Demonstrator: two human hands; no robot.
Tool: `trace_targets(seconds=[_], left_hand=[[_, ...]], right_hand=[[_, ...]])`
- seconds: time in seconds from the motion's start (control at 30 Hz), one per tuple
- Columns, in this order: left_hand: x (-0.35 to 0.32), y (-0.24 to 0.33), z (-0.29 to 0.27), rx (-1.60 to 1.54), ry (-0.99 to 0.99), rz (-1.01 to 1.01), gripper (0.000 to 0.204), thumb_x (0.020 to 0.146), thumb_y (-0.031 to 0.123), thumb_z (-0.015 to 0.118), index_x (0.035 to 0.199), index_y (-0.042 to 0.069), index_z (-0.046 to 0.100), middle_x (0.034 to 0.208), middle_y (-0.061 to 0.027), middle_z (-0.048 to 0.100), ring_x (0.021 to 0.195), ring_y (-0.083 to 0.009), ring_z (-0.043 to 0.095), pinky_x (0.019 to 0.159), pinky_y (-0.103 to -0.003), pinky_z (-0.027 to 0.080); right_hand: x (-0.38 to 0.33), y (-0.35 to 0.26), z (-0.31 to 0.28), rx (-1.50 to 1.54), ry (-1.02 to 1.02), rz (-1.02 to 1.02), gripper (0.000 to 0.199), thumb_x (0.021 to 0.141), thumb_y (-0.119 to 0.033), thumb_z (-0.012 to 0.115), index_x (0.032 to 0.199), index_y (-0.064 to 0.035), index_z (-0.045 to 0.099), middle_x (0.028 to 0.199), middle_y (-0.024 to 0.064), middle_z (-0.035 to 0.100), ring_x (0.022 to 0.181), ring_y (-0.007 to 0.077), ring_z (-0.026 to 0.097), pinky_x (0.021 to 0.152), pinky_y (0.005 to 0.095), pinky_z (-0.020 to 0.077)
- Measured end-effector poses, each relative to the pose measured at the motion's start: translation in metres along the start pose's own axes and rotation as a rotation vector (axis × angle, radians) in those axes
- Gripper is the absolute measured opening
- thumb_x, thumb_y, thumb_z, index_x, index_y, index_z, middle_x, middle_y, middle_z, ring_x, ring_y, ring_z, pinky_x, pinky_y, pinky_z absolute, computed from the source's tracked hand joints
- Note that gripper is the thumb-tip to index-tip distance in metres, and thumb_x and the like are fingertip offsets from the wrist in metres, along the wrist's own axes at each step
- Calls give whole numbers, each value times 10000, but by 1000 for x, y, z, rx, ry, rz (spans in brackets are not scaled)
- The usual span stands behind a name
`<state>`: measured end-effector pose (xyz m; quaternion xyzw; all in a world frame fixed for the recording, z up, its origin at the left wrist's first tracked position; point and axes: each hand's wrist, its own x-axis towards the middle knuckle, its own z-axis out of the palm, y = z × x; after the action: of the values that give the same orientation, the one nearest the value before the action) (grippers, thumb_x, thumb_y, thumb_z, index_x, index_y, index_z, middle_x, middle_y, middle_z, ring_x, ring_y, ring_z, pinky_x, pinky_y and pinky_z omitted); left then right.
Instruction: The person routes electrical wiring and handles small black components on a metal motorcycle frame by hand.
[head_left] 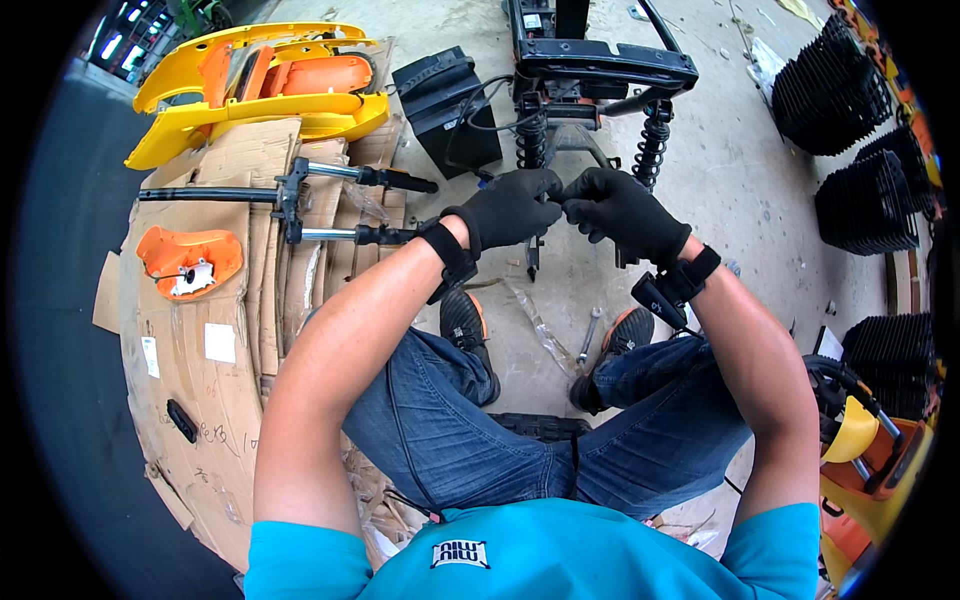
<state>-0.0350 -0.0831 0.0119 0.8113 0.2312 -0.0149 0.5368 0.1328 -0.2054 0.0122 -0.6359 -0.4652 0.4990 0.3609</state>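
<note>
Both my hands wear black gloves and meet in front of me, fingertips pinched together over something too small to make out. My left hand [510, 207] and my right hand [622, 212] hover just below the black scooter frame [600, 65] and its two coil shock absorbers [650, 145]. A black battery box [445, 105] with cables stands left of the frame. A wrench [588, 336] lies on the concrete between my shoes.
Flattened cardboard [220, 330] covers the floor at left, bearing a front fork [300, 200], an orange cover [190, 260] and yellow body panels [250, 85]. Stacks of black ribbed parts [835, 80] stand at right. A yellow-orange machine [870, 450] sits by my right elbow.
</note>
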Motion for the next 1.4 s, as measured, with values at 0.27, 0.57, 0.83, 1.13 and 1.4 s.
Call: trace_targets(seconds=[0.27,0.57,0.83,1.13,1.4], left_hand=[[0,-14,-5,60,44,-9,205,856,165,607,1019,42,632,769,-43,630,579,-82,571,500,-225,461],[8,-59,-20,412,197,-38,206,788,202,599,873,24,657,773,-135,662,711,-277,645,662,-367,505],[31,-157,24,276,290,-343,198,808,185,593,914,40,676,673,-99,671,545,-175,634,481,-313,479],[47,-182,49,436,287,-424,245,774,173,572,954,74,705,1027,-193,669,1033,-366,617,898,-414,485],[60,-217,57,458,302,-416,244,795,213,587,978,92,694,1049,-182,661,1014,-364,622,883,-432,497]], right_hand=[[1,-3,1,47,85,28,173,894,-179,618,937,-11,609,800,46,644,691,92,628,622,242,543],[9,25,-26,7,107,102,161,925,-161,573,1002,-26,617,807,29,639,669,76,596,580,226,512],[37,74,-31,-94,165,189,301,797,-173,644,1048,-9,645,784,75,669,664,140,646,573,271,518],[113,140,55,4,220,17,702,677,-301,841,1230,-12,519,1052,148,660,952,220,633,821,351,506],[146,160,70,272,12,-168,242,840,-272,723,928,-75,613,798,-3,599,740,98,545,703,288,462]])
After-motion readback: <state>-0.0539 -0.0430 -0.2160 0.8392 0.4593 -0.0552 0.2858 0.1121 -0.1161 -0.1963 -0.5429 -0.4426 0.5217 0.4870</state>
